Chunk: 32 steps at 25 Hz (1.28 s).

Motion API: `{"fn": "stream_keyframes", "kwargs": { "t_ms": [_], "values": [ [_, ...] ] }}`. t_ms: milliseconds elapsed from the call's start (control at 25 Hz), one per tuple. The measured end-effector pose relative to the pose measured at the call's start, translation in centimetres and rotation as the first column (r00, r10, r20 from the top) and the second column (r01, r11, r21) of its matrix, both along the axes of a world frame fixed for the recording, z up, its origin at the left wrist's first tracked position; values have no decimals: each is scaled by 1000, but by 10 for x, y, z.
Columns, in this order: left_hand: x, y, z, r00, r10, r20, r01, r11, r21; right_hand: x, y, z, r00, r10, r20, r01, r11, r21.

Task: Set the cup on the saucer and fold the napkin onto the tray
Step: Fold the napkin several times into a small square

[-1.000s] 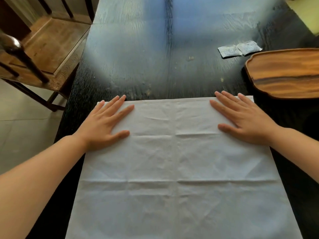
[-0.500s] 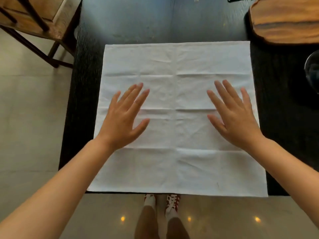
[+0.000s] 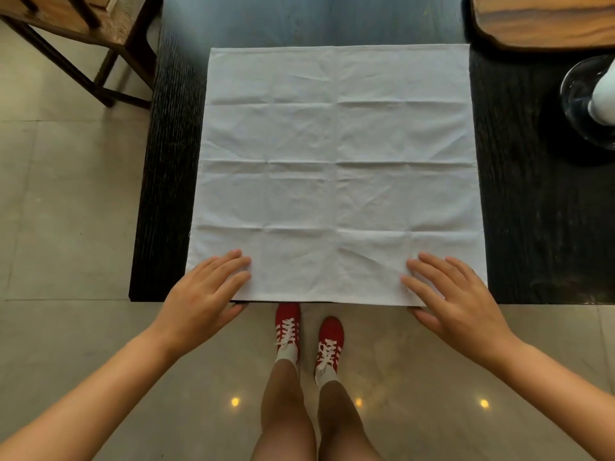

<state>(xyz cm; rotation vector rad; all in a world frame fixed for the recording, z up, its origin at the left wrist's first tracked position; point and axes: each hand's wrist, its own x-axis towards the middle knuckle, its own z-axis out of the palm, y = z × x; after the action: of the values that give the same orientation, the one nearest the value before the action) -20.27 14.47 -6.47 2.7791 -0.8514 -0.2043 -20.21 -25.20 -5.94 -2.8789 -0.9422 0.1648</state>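
A white cloth napkin [image 3: 336, 174] lies spread flat and square on the black table [image 3: 532, 227], its near edge at the table's front edge. My left hand [image 3: 203, 294] rests with fingers spread on the napkin's near left corner. My right hand [image 3: 456, 294] lies the same way on the near right corner, thumb below the table edge. The wooden tray [image 3: 545, 21] sits at the back right, cut off by the frame. A clear glass saucer [image 3: 579, 104] at the right edge has a white cup [image 3: 604, 94] standing on it, mostly out of frame.
A wooden chair [image 3: 73, 24] stands at the table's far left corner. Tiled floor [image 3: 66, 211] lies to the left and in front. My legs and red shoes [image 3: 309, 334] are just below the table's front edge.
Both hands have slid toward me over the napkin, from its far corners through the middle to its near corners. The view has tilted down, bringing the saucer and cup into sight.
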Motion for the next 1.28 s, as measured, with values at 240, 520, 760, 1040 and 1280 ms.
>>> {"fn": "stream_keyframes", "kwargs": {
  "t_ms": [240, 520, 760, 1040, 1280],
  "values": [
    [-10, 7, 13, 997, -63, -55, 57, 993, -106, -11, -8, 11, 997, 57, 45, -62, 992, 111],
    [5, 16, 55, 783, 126, -609, -242, 964, -113, 1, -9, 64, 821, -149, -551, 233, 969, 84],
    [85, 14, 104, 758, 256, -600, -422, 894, -151, 92, -1, 120, 809, -176, -562, 292, 948, 124],
    [216, -2, 83, 905, 401, -142, -421, 891, -168, 241, 15, 93, 933, -273, -234, 314, 936, 158],
    [276, -5, 28, 906, 369, -207, -366, 929, 57, 303, 15, 44, 914, -259, -313, 266, 964, -19]
  ]
}}
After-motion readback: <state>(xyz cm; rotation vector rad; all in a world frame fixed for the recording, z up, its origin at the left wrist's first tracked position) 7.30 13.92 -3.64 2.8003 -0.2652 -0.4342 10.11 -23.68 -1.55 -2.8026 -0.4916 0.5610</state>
